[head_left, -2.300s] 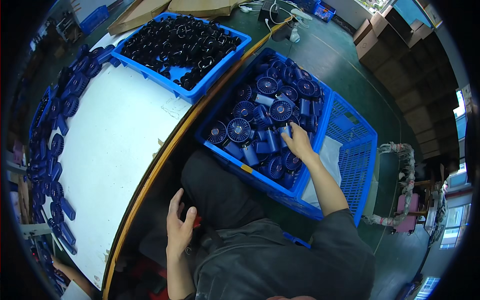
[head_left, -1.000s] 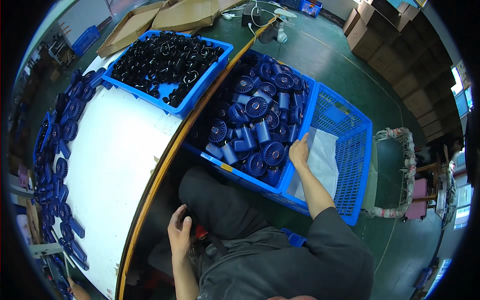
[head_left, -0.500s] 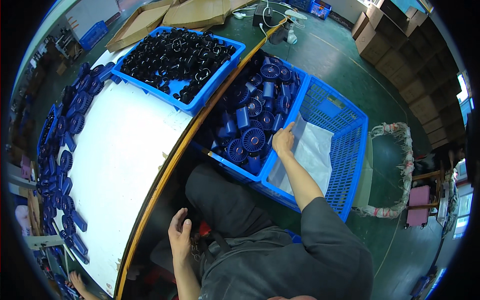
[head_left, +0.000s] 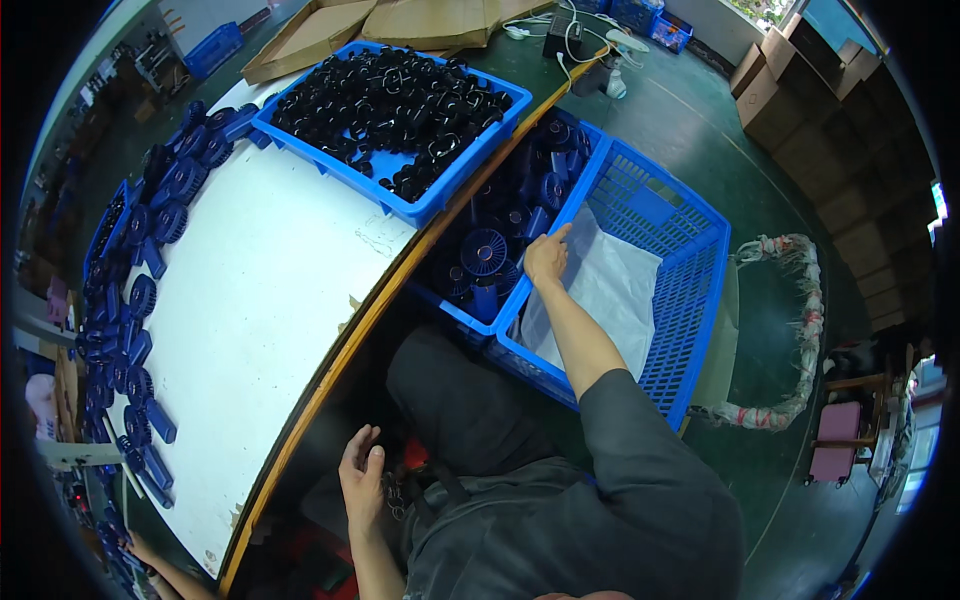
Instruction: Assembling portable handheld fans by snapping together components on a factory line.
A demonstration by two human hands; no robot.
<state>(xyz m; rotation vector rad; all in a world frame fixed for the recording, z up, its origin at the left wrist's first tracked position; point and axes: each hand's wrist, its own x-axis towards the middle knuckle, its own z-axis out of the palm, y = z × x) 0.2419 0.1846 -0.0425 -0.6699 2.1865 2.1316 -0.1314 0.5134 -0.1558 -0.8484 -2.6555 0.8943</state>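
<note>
My right hand (head_left: 546,257) grips the shared edge where two blue crates meet, its index finger lying along the rim. The right-hand crate (head_left: 690,235) has slatted walls and a white sheet (head_left: 610,285) over its bottom. In the other crate (head_left: 462,318), partly under the table's edge, lie several dark blue handheld fans (head_left: 485,251). My left hand (head_left: 364,480) hangs over my lap by the table edge, fingers loosely bent and thumb apart, with nothing visible in it.
On the white table (head_left: 270,290) stands a blue tray (head_left: 420,208) heaped with small black parts. More blue fans (head_left: 140,300) line its far left side. A wrapped hoop handle (head_left: 808,325) juts out at right. Another person's arm (head_left: 165,570) shows at lower left.
My right hand and both crates have shifted left, toward and further under the table, hiding more of the fans. The view has turned slightly. My left hand stays over my lap.
</note>
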